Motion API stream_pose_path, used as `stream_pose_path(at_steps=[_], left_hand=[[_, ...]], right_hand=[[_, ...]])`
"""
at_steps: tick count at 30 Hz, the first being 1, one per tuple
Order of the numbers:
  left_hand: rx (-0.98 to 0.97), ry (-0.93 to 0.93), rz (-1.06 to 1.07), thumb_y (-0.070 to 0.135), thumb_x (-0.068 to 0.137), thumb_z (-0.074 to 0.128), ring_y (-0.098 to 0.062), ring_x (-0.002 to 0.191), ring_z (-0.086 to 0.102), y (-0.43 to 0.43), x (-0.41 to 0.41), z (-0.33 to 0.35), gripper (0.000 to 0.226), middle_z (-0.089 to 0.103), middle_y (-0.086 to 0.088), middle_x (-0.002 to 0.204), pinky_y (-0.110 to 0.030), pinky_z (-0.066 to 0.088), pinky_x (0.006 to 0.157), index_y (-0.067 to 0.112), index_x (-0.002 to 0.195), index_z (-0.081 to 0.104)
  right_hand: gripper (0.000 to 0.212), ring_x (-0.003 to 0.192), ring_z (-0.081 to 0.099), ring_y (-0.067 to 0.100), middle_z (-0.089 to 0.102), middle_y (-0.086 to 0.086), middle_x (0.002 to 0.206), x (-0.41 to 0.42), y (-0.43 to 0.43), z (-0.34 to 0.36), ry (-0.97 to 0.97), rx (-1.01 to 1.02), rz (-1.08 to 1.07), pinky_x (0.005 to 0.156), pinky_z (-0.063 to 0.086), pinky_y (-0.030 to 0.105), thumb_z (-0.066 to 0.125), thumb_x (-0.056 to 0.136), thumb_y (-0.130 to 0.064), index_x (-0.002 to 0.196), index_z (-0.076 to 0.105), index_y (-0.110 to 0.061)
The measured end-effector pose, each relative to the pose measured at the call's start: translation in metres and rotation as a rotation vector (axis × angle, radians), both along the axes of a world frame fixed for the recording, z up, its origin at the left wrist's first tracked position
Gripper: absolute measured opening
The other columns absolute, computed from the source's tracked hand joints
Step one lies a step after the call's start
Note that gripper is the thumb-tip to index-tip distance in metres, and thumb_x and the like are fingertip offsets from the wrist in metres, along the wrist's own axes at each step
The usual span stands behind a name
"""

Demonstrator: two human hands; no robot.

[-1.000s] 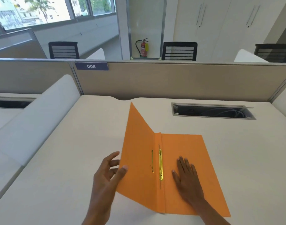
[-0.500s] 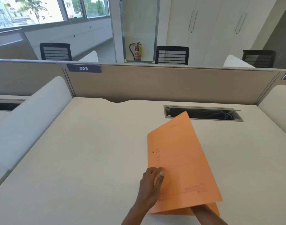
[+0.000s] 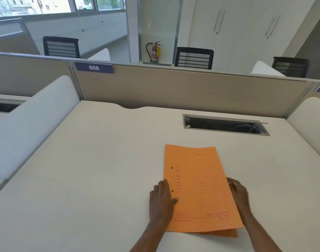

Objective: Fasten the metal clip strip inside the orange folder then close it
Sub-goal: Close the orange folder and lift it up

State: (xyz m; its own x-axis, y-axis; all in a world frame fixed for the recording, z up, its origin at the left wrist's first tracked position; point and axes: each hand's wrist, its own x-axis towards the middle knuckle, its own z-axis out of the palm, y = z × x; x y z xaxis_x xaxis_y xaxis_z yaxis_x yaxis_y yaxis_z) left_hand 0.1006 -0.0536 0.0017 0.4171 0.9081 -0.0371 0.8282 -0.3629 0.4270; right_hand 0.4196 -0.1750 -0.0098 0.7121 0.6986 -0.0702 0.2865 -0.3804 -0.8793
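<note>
The orange folder (image 3: 197, 188) lies closed and flat on the desk, printed cover up, with two punched holes near its left edge. The metal clip strip is hidden inside. A corner of the back cover sticks out at the near right. My left hand (image 3: 162, 200) rests flat at the folder's left edge, with the thumb pressing on the cover and the fingers beside the spine. My right hand (image 3: 239, 193) is at the right edge, blurred, with its fingers curled against the cover's rim.
An open cable slot (image 3: 224, 125) with wires is cut into the desk behind the folder. A beige partition (image 3: 173, 88) labelled 008 closes the far side. White side dividers (image 3: 37, 113) stand at the left and right. Black chairs and a fire extinguisher are beyond.
The front cover, upright a second ago, has swung over to the right and now lies flat. My right hand has come out from inside to the right edge. My left hand has followed to the spine.
</note>
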Motion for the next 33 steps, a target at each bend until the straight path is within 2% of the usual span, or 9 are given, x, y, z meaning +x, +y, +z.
stream_pose_path(at_steps=[2, 4, 7, 10, 14, 18, 22, 26, 33], left_hand=[[-0.025, 0.020, 0.016, 0.043, 0.089, 0.060, -0.022, 0.123, 0.040, 0.004, 0.004, 0.005, 0.080, 0.040, -0.004, 0.139, -0.034, 0.038, 0.103, 0.009, 0.148, 0.017], [-0.062, 0.018, 0.037, 0.038, 0.088, 0.064, -0.024, 0.122, 0.041, 0.009, 0.008, 0.012, 0.081, 0.042, -0.006, 0.135, -0.034, 0.040, 0.101, 0.007, 0.146, 0.017], [-0.201, -0.066, 0.093, 0.024, 0.086, 0.067, -0.026, 0.118, 0.045, 0.023, 0.009, 0.018, 0.058, 0.046, -0.009, 0.126, -0.037, 0.047, 0.094, 0.008, 0.131, 0.034], [-0.423, -0.292, 0.189, 0.015, 0.082, 0.066, -0.027, 0.108, 0.058, 0.037, 0.005, 0.022, 0.033, 0.057, -0.009, 0.114, -0.042, 0.052, 0.089, 0.007, 0.111, 0.052], [-0.599, -0.567, 0.286, 0.004, 0.080, 0.065, -0.024, 0.087, 0.069, 0.045, -0.004, 0.022, 0.012, 0.072, -0.011, 0.096, -0.044, 0.059, 0.080, 0.006, 0.091, 0.067], [-0.721, -0.851, 0.348, -0.002, 0.082, 0.063, -0.019, 0.080, 0.073, 0.044, -0.011, 0.025, 0.027, 0.077, -0.004, 0.088, -0.032, 0.061, 0.066, 0.022, 0.080, 0.074], [-0.778, -1.037, 0.346, -0.001, 0.085, 0.065, -0.021, 0.079, 0.075, 0.041, -0.020, 0.032, 0.027, 0.078, -0.002, 0.086, -0.026, 0.058, 0.058, 0.023, 0.085, 0.076], [-0.804, -1.156, 0.313, 0.002, 0.085, 0.068, -0.023, 0.085, 0.075, 0.049, -0.031, 0.040, 0.020, 0.078, -0.003, 0.093, -0.028, 0.059, 0.060, 0.017, 0.097, 0.074], [-0.763, -1.223, 0.307, 0.005, 0.086, 0.069, -0.023, 0.089, 0.074, 0.057, -0.042, 0.050, 0.020, 0.077, -0.004, 0.100, -0.030, 0.059, 0.064, 0.015, 0.103, 0.074]], right_hand=[[0.024, 0.084, 0.066, 0.028, 0.072, 0.016, 0.098, -0.035, 0.034, 0.018, 0.163, 0.032, -0.150, 0.072, 0.051, 0.034, 0.046, 0.099, -0.007, 0.113, 0.065, -0.003], [0.022, 0.086, 0.067, 0.028, 0.074, 0.013, 0.090, -0.038, 0.037, 0.034, 0.222, -0.092, -0.086, 0.078, 0.053, 0.038, 0.050, 0.095, -0.008, 0.105, 0.069, -0.004], [0.014, 0.084, 0.067, 0.027, 0.073, 0.011, 0.084, -0.041, 0.036, 0.037, -0.024, -0.328, 0.083, 0.079, 0.051, 0.039, 0.062, 0.088, -0.014, 0.084, 0.074, -0.006], [0.016, 0.091, 0.061, 0.025, 0.067, 0.013, 0.101, -0.064, 0.049, 0.034, -0.258, -0.472, 0.162, 0.079, 0.046, 0.032, 0.068, 0.084, -0.015, 0.096, 0.072, -0.005], [0.030, 0.103, 0.061, 0.029, 0.061, 0.014, 0.114, -0.071, 0.049, 0.030, -0.296, -0.493, 0.107, 0.084, 0.046, 0.031, 0.067, 0.084, -0.010, 0.113, 0.065, -0.004], [0.039, 0.107, 0.060, 0.031, 0.059, 0.018, 0.117, -0.077, 0.044, 0.029, -0.231, -0.392, 0.010, 0.086, 0.046, 0.033, 0.067, 0.085, -0.012, 0.122, 0.061, -0.001], [0.017, 0.082, 0.064, 0.023, 0.071, 0.012, 0.095, -0.080, 0.041, 0.037, -0.052, -0.266, -0.034, 0.078, 0.053, 0.040, 0.062, 0.091, -0.020, 0.087, 0.071, -0.006], [0.022, 0.084, 0.069, 0.031, 0.074, 0.017, 0.090, -0.081, 0.040, 0.052, 0.170, -0.063, 0.007, 0.081, 0.056, 0.050, 0.061, 0.095, -0.022, 0.087, 0.074, -0.006], [0.016, 0.082, 0.073, 0.027, 0.078, 0.006, 0.085, -0.088, 0.045, 0.069, 0.246, 0.090, 0.039, 0.072, 0.058, 0.039, 0.065, 0.092, -0.023, 0.085, 0.075, -0.012]])
